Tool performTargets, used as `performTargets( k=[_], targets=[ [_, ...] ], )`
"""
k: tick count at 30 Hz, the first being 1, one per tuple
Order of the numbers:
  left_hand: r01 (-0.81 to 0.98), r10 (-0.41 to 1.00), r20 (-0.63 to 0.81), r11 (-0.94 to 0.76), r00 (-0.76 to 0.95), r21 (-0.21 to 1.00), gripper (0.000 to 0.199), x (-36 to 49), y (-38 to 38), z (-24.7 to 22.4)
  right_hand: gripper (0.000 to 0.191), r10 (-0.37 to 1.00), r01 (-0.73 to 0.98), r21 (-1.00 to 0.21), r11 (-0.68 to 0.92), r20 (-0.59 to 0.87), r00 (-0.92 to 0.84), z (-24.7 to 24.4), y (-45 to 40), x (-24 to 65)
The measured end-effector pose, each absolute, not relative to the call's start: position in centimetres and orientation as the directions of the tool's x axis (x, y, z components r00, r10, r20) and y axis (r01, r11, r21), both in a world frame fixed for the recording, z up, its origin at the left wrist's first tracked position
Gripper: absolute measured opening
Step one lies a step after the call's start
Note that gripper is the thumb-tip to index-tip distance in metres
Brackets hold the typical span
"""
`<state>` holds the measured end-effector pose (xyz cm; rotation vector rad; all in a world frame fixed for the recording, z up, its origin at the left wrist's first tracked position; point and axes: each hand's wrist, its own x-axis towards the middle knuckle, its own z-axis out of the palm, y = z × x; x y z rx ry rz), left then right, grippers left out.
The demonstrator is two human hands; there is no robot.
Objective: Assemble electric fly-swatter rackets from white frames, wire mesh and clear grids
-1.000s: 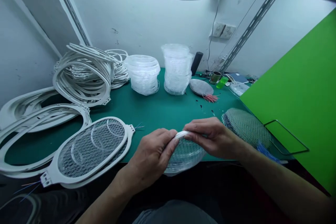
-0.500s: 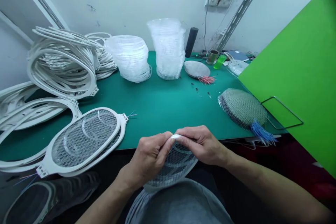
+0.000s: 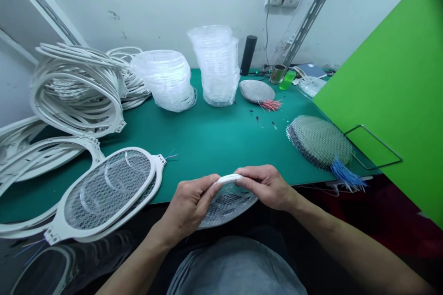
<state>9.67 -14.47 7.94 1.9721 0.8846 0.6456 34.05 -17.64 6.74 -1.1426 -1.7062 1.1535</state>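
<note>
A white-rimmed mesh swatter head [image 3: 230, 205] is held at the table's front edge, tilted, with its far rim up. My left hand [image 3: 194, 200] pinches that rim on the left between thumb and fingers. On the right side, my right hand [image 3: 268, 186] grips the same rim, a short stretch of white showing between the two thumbs. Below the hands, in my lap, lies a stack of grey mesh sheets [image 3: 238, 267]. Two finished-looking swatter heads [image 3: 109, 191] with wires at their ends overlap on the table to the left.
White oval frames [image 3: 79, 87] are piled at the left. Clear plastic rings stand in two stacks [image 3: 218, 67] at the back. Mesh with red wires [image 3: 256, 91] and mesh with blue wires [image 3: 320, 140] lie on the right, by a green panel [image 3: 387, 83]. The tabletop [image 3: 204, 143] is green.
My hands have moved apart along the rim, baring more of it between the thumbs. The swatter head has risen clear of the grey stack in my lap. The camera view has shifted slightly.
</note>
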Motion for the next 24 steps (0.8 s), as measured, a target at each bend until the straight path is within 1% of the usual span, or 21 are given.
performTargets(
  k=[2, 4, 9, 11, 15, 17, 20, 22, 24],
  targets=[
    [0.346, 0.770, 0.106, -0.400, 0.630, 0.849, 0.028, 9.7, -14.7, 7.7, 0.026, 0.927, 0.237, -0.956, 0.173, 0.077, -0.367, 6.9, -17.7, 34.1],
    [0.357, 0.762, 0.104, -0.413, 0.639, 0.838, 0.028, 9.9, -15.0, 7.6, 0.025, 0.914, 0.239, -0.952, 0.193, 0.085, -0.397, 7.0, -17.8, 33.9],
    [0.374, 0.794, 0.124, -0.410, 0.595, 0.832, 0.030, 10.5, -15.4, 7.6, 0.023, 0.941, 0.298, -0.916, 0.270, 0.186, -0.281, 6.7, -18.1, 33.0],
    [0.375, 0.801, 0.094, -0.376, 0.591, 0.847, 0.031, 10.6, -15.1, 7.6, 0.024, 0.943, 0.291, -0.918, 0.271, 0.192, -0.271, 6.4, -17.9, 33.0],
    [0.360, 0.783, -0.034, -0.246, 0.621, 0.900, 0.030, 10.3, -14.3, 7.8, 0.027, 0.936, 0.277, -0.932, 0.236, 0.141, -0.324, 6.5, -16.6, 34.4],
    [0.371, 0.781, -0.061, -0.224, 0.622, 0.901, 0.032, 9.9, -14.0, 7.9, 0.028, 0.947, 0.275, -0.937, 0.215, 0.131, -0.292, 6.9, -15.7, 35.4],
    [0.385, 0.805, -0.016, -0.266, 0.593, 0.884, 0.032, 9.5, -14.0, 7.8, 0.031, 0.957, 0.250, -0.954, 0.164, 0.092, -0.274, 7.3, -14.6, 36.5],
    [0.373, 0.822, 0.019, -0.278, 0.569, 0.885, 0.034, 9.3, -14.1, 7.5, 0.034, 0.946, 0.193, -0.975, 0.108, 0.041, -0.320, 7.2, -14.0, 36.9],
    [0.346, 0.841, 0.024, -0.248, 0.540, 0.905, 0.036, 9.0, -14.0, 7.1, 0.039, 0.938, 0.112, -0.993, 0.026, -0.015, -0.346, 6.6, -13.8, 37.1]
  ],
)
